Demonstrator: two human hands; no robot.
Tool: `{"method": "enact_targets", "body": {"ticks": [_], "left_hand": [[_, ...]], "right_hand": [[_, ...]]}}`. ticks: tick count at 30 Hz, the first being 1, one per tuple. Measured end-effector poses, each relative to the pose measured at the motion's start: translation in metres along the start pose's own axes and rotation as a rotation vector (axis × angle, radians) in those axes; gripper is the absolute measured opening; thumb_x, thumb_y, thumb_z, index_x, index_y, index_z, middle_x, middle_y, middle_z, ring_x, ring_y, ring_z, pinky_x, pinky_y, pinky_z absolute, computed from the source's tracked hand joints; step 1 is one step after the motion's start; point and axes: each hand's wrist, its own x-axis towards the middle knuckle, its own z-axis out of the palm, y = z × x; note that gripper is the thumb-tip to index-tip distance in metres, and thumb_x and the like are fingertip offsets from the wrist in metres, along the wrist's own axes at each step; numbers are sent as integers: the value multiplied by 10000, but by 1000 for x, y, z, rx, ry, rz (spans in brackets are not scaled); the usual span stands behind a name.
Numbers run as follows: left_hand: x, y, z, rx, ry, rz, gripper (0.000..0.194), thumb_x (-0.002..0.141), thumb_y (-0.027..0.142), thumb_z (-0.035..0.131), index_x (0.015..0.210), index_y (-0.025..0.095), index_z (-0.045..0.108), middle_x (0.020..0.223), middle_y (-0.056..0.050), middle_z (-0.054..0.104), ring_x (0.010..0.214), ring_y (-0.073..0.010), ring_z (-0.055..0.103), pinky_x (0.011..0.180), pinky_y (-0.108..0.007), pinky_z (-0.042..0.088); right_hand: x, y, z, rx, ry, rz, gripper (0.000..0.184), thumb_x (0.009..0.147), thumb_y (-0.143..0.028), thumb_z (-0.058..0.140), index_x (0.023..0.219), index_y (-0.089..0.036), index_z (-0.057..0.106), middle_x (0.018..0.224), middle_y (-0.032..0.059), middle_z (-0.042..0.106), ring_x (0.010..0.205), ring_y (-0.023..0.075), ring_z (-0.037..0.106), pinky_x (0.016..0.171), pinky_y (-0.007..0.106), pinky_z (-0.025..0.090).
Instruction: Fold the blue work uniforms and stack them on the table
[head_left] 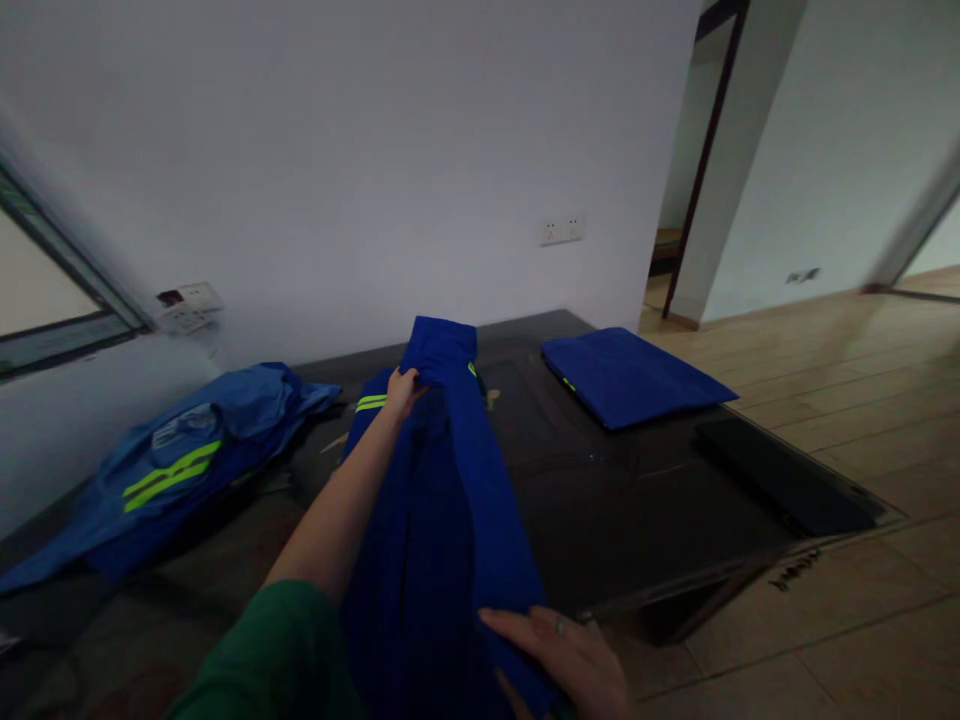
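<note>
A long royal-blue garment (pixel 450 500) with neon-yellow stripes lies lengthwise down the dark table (pixel 615 500), folded into a narrow strip. My left hand (pixel 405 388) reaches far forward and pinches the cloth near its far end. At the near end my right hand (pixel 570 660) rests on the fabric with its fingers stretched out flat. A green sleeve covers my left upper arm.
A crumpled lighter-blue garment (pixel 187 450) with yellow stripes lies at the table's left. A neatly folded blue garment (pixel 630 375) sits at the far right corner. The white wall with sockets (pixel 561 230) stands behind; wooden floor (pixel 862 400) and a doorway lie to the right.
</note>
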Motion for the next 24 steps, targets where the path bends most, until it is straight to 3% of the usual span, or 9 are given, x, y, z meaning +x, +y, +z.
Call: {"method": "enact_targets", "body": {"ticks": [4,7,12,15,18,22,24], "left_hand": [[-17,-14,-77,-34,6,-87,267,698,54,547,919,203,524,705,30,593,606,-92,598,670,-282,569],[-27,-29,-106,-27,5,-138,394,682,47,578,1030,224,522,797,5,638,618,-116,633,663,-323,575],[-28,-42,-112,18,14,-113,511,699,2,552,1162,216,545,772,-7,637,559,-111,627,625,-277,555],[-26,-34,-108,56,-21,-67,461,693,-24,518,1106,150,625,775,-46,654,586,-125,643,648,-271,554],[-23,-21,-111,97,-28,25,529,719,-16,479,1202,160,606,886,-56,677,672,-130,665,724,-283,559],[-23,-12,-130,595,-42,264,588,745,-7,443,1315,111,521,1094,-107,653,916,-185,658,890,-352,522],[-30,-13,-143,777,-44,290,553,723,-2,488,1266,79,556,1208,-140,599,1093,-227,588,1010,-384,441]], "right_hand": [[4,-11,19,19,-377,-72,545,708,-131,524,1230,-263,607,906,28,722,777,171,671,729,250,529],[7,-20,28,-45,-612,33,575,647,-91,517,1189,-246,633,1022,44,715,898,191,662,798,269,503],[12,-29,35,-65,-632,145,428,622,-36,471,961,-212,664,938,21,717,869,170,662,754,249,469],[12,-32,32,-46,-549,95,335,629,-31,471,869,-204,628,820,8,695,750,146,641,666,231,438],[12,-35,27,-7,-482,12,330,624,-22,470,866,-204,602,778,2,674,715,138,617,664,230,423],[16,-40,34,-84,-652,-67,264,676,-39,492,866,-204,572,809,10,671,754,150,621,681,239,419],[16,-39,43,-174,-773,-102,198,726,-62,499,854,-202,556,814,17,664,754,157,619,670,245,415]]}}
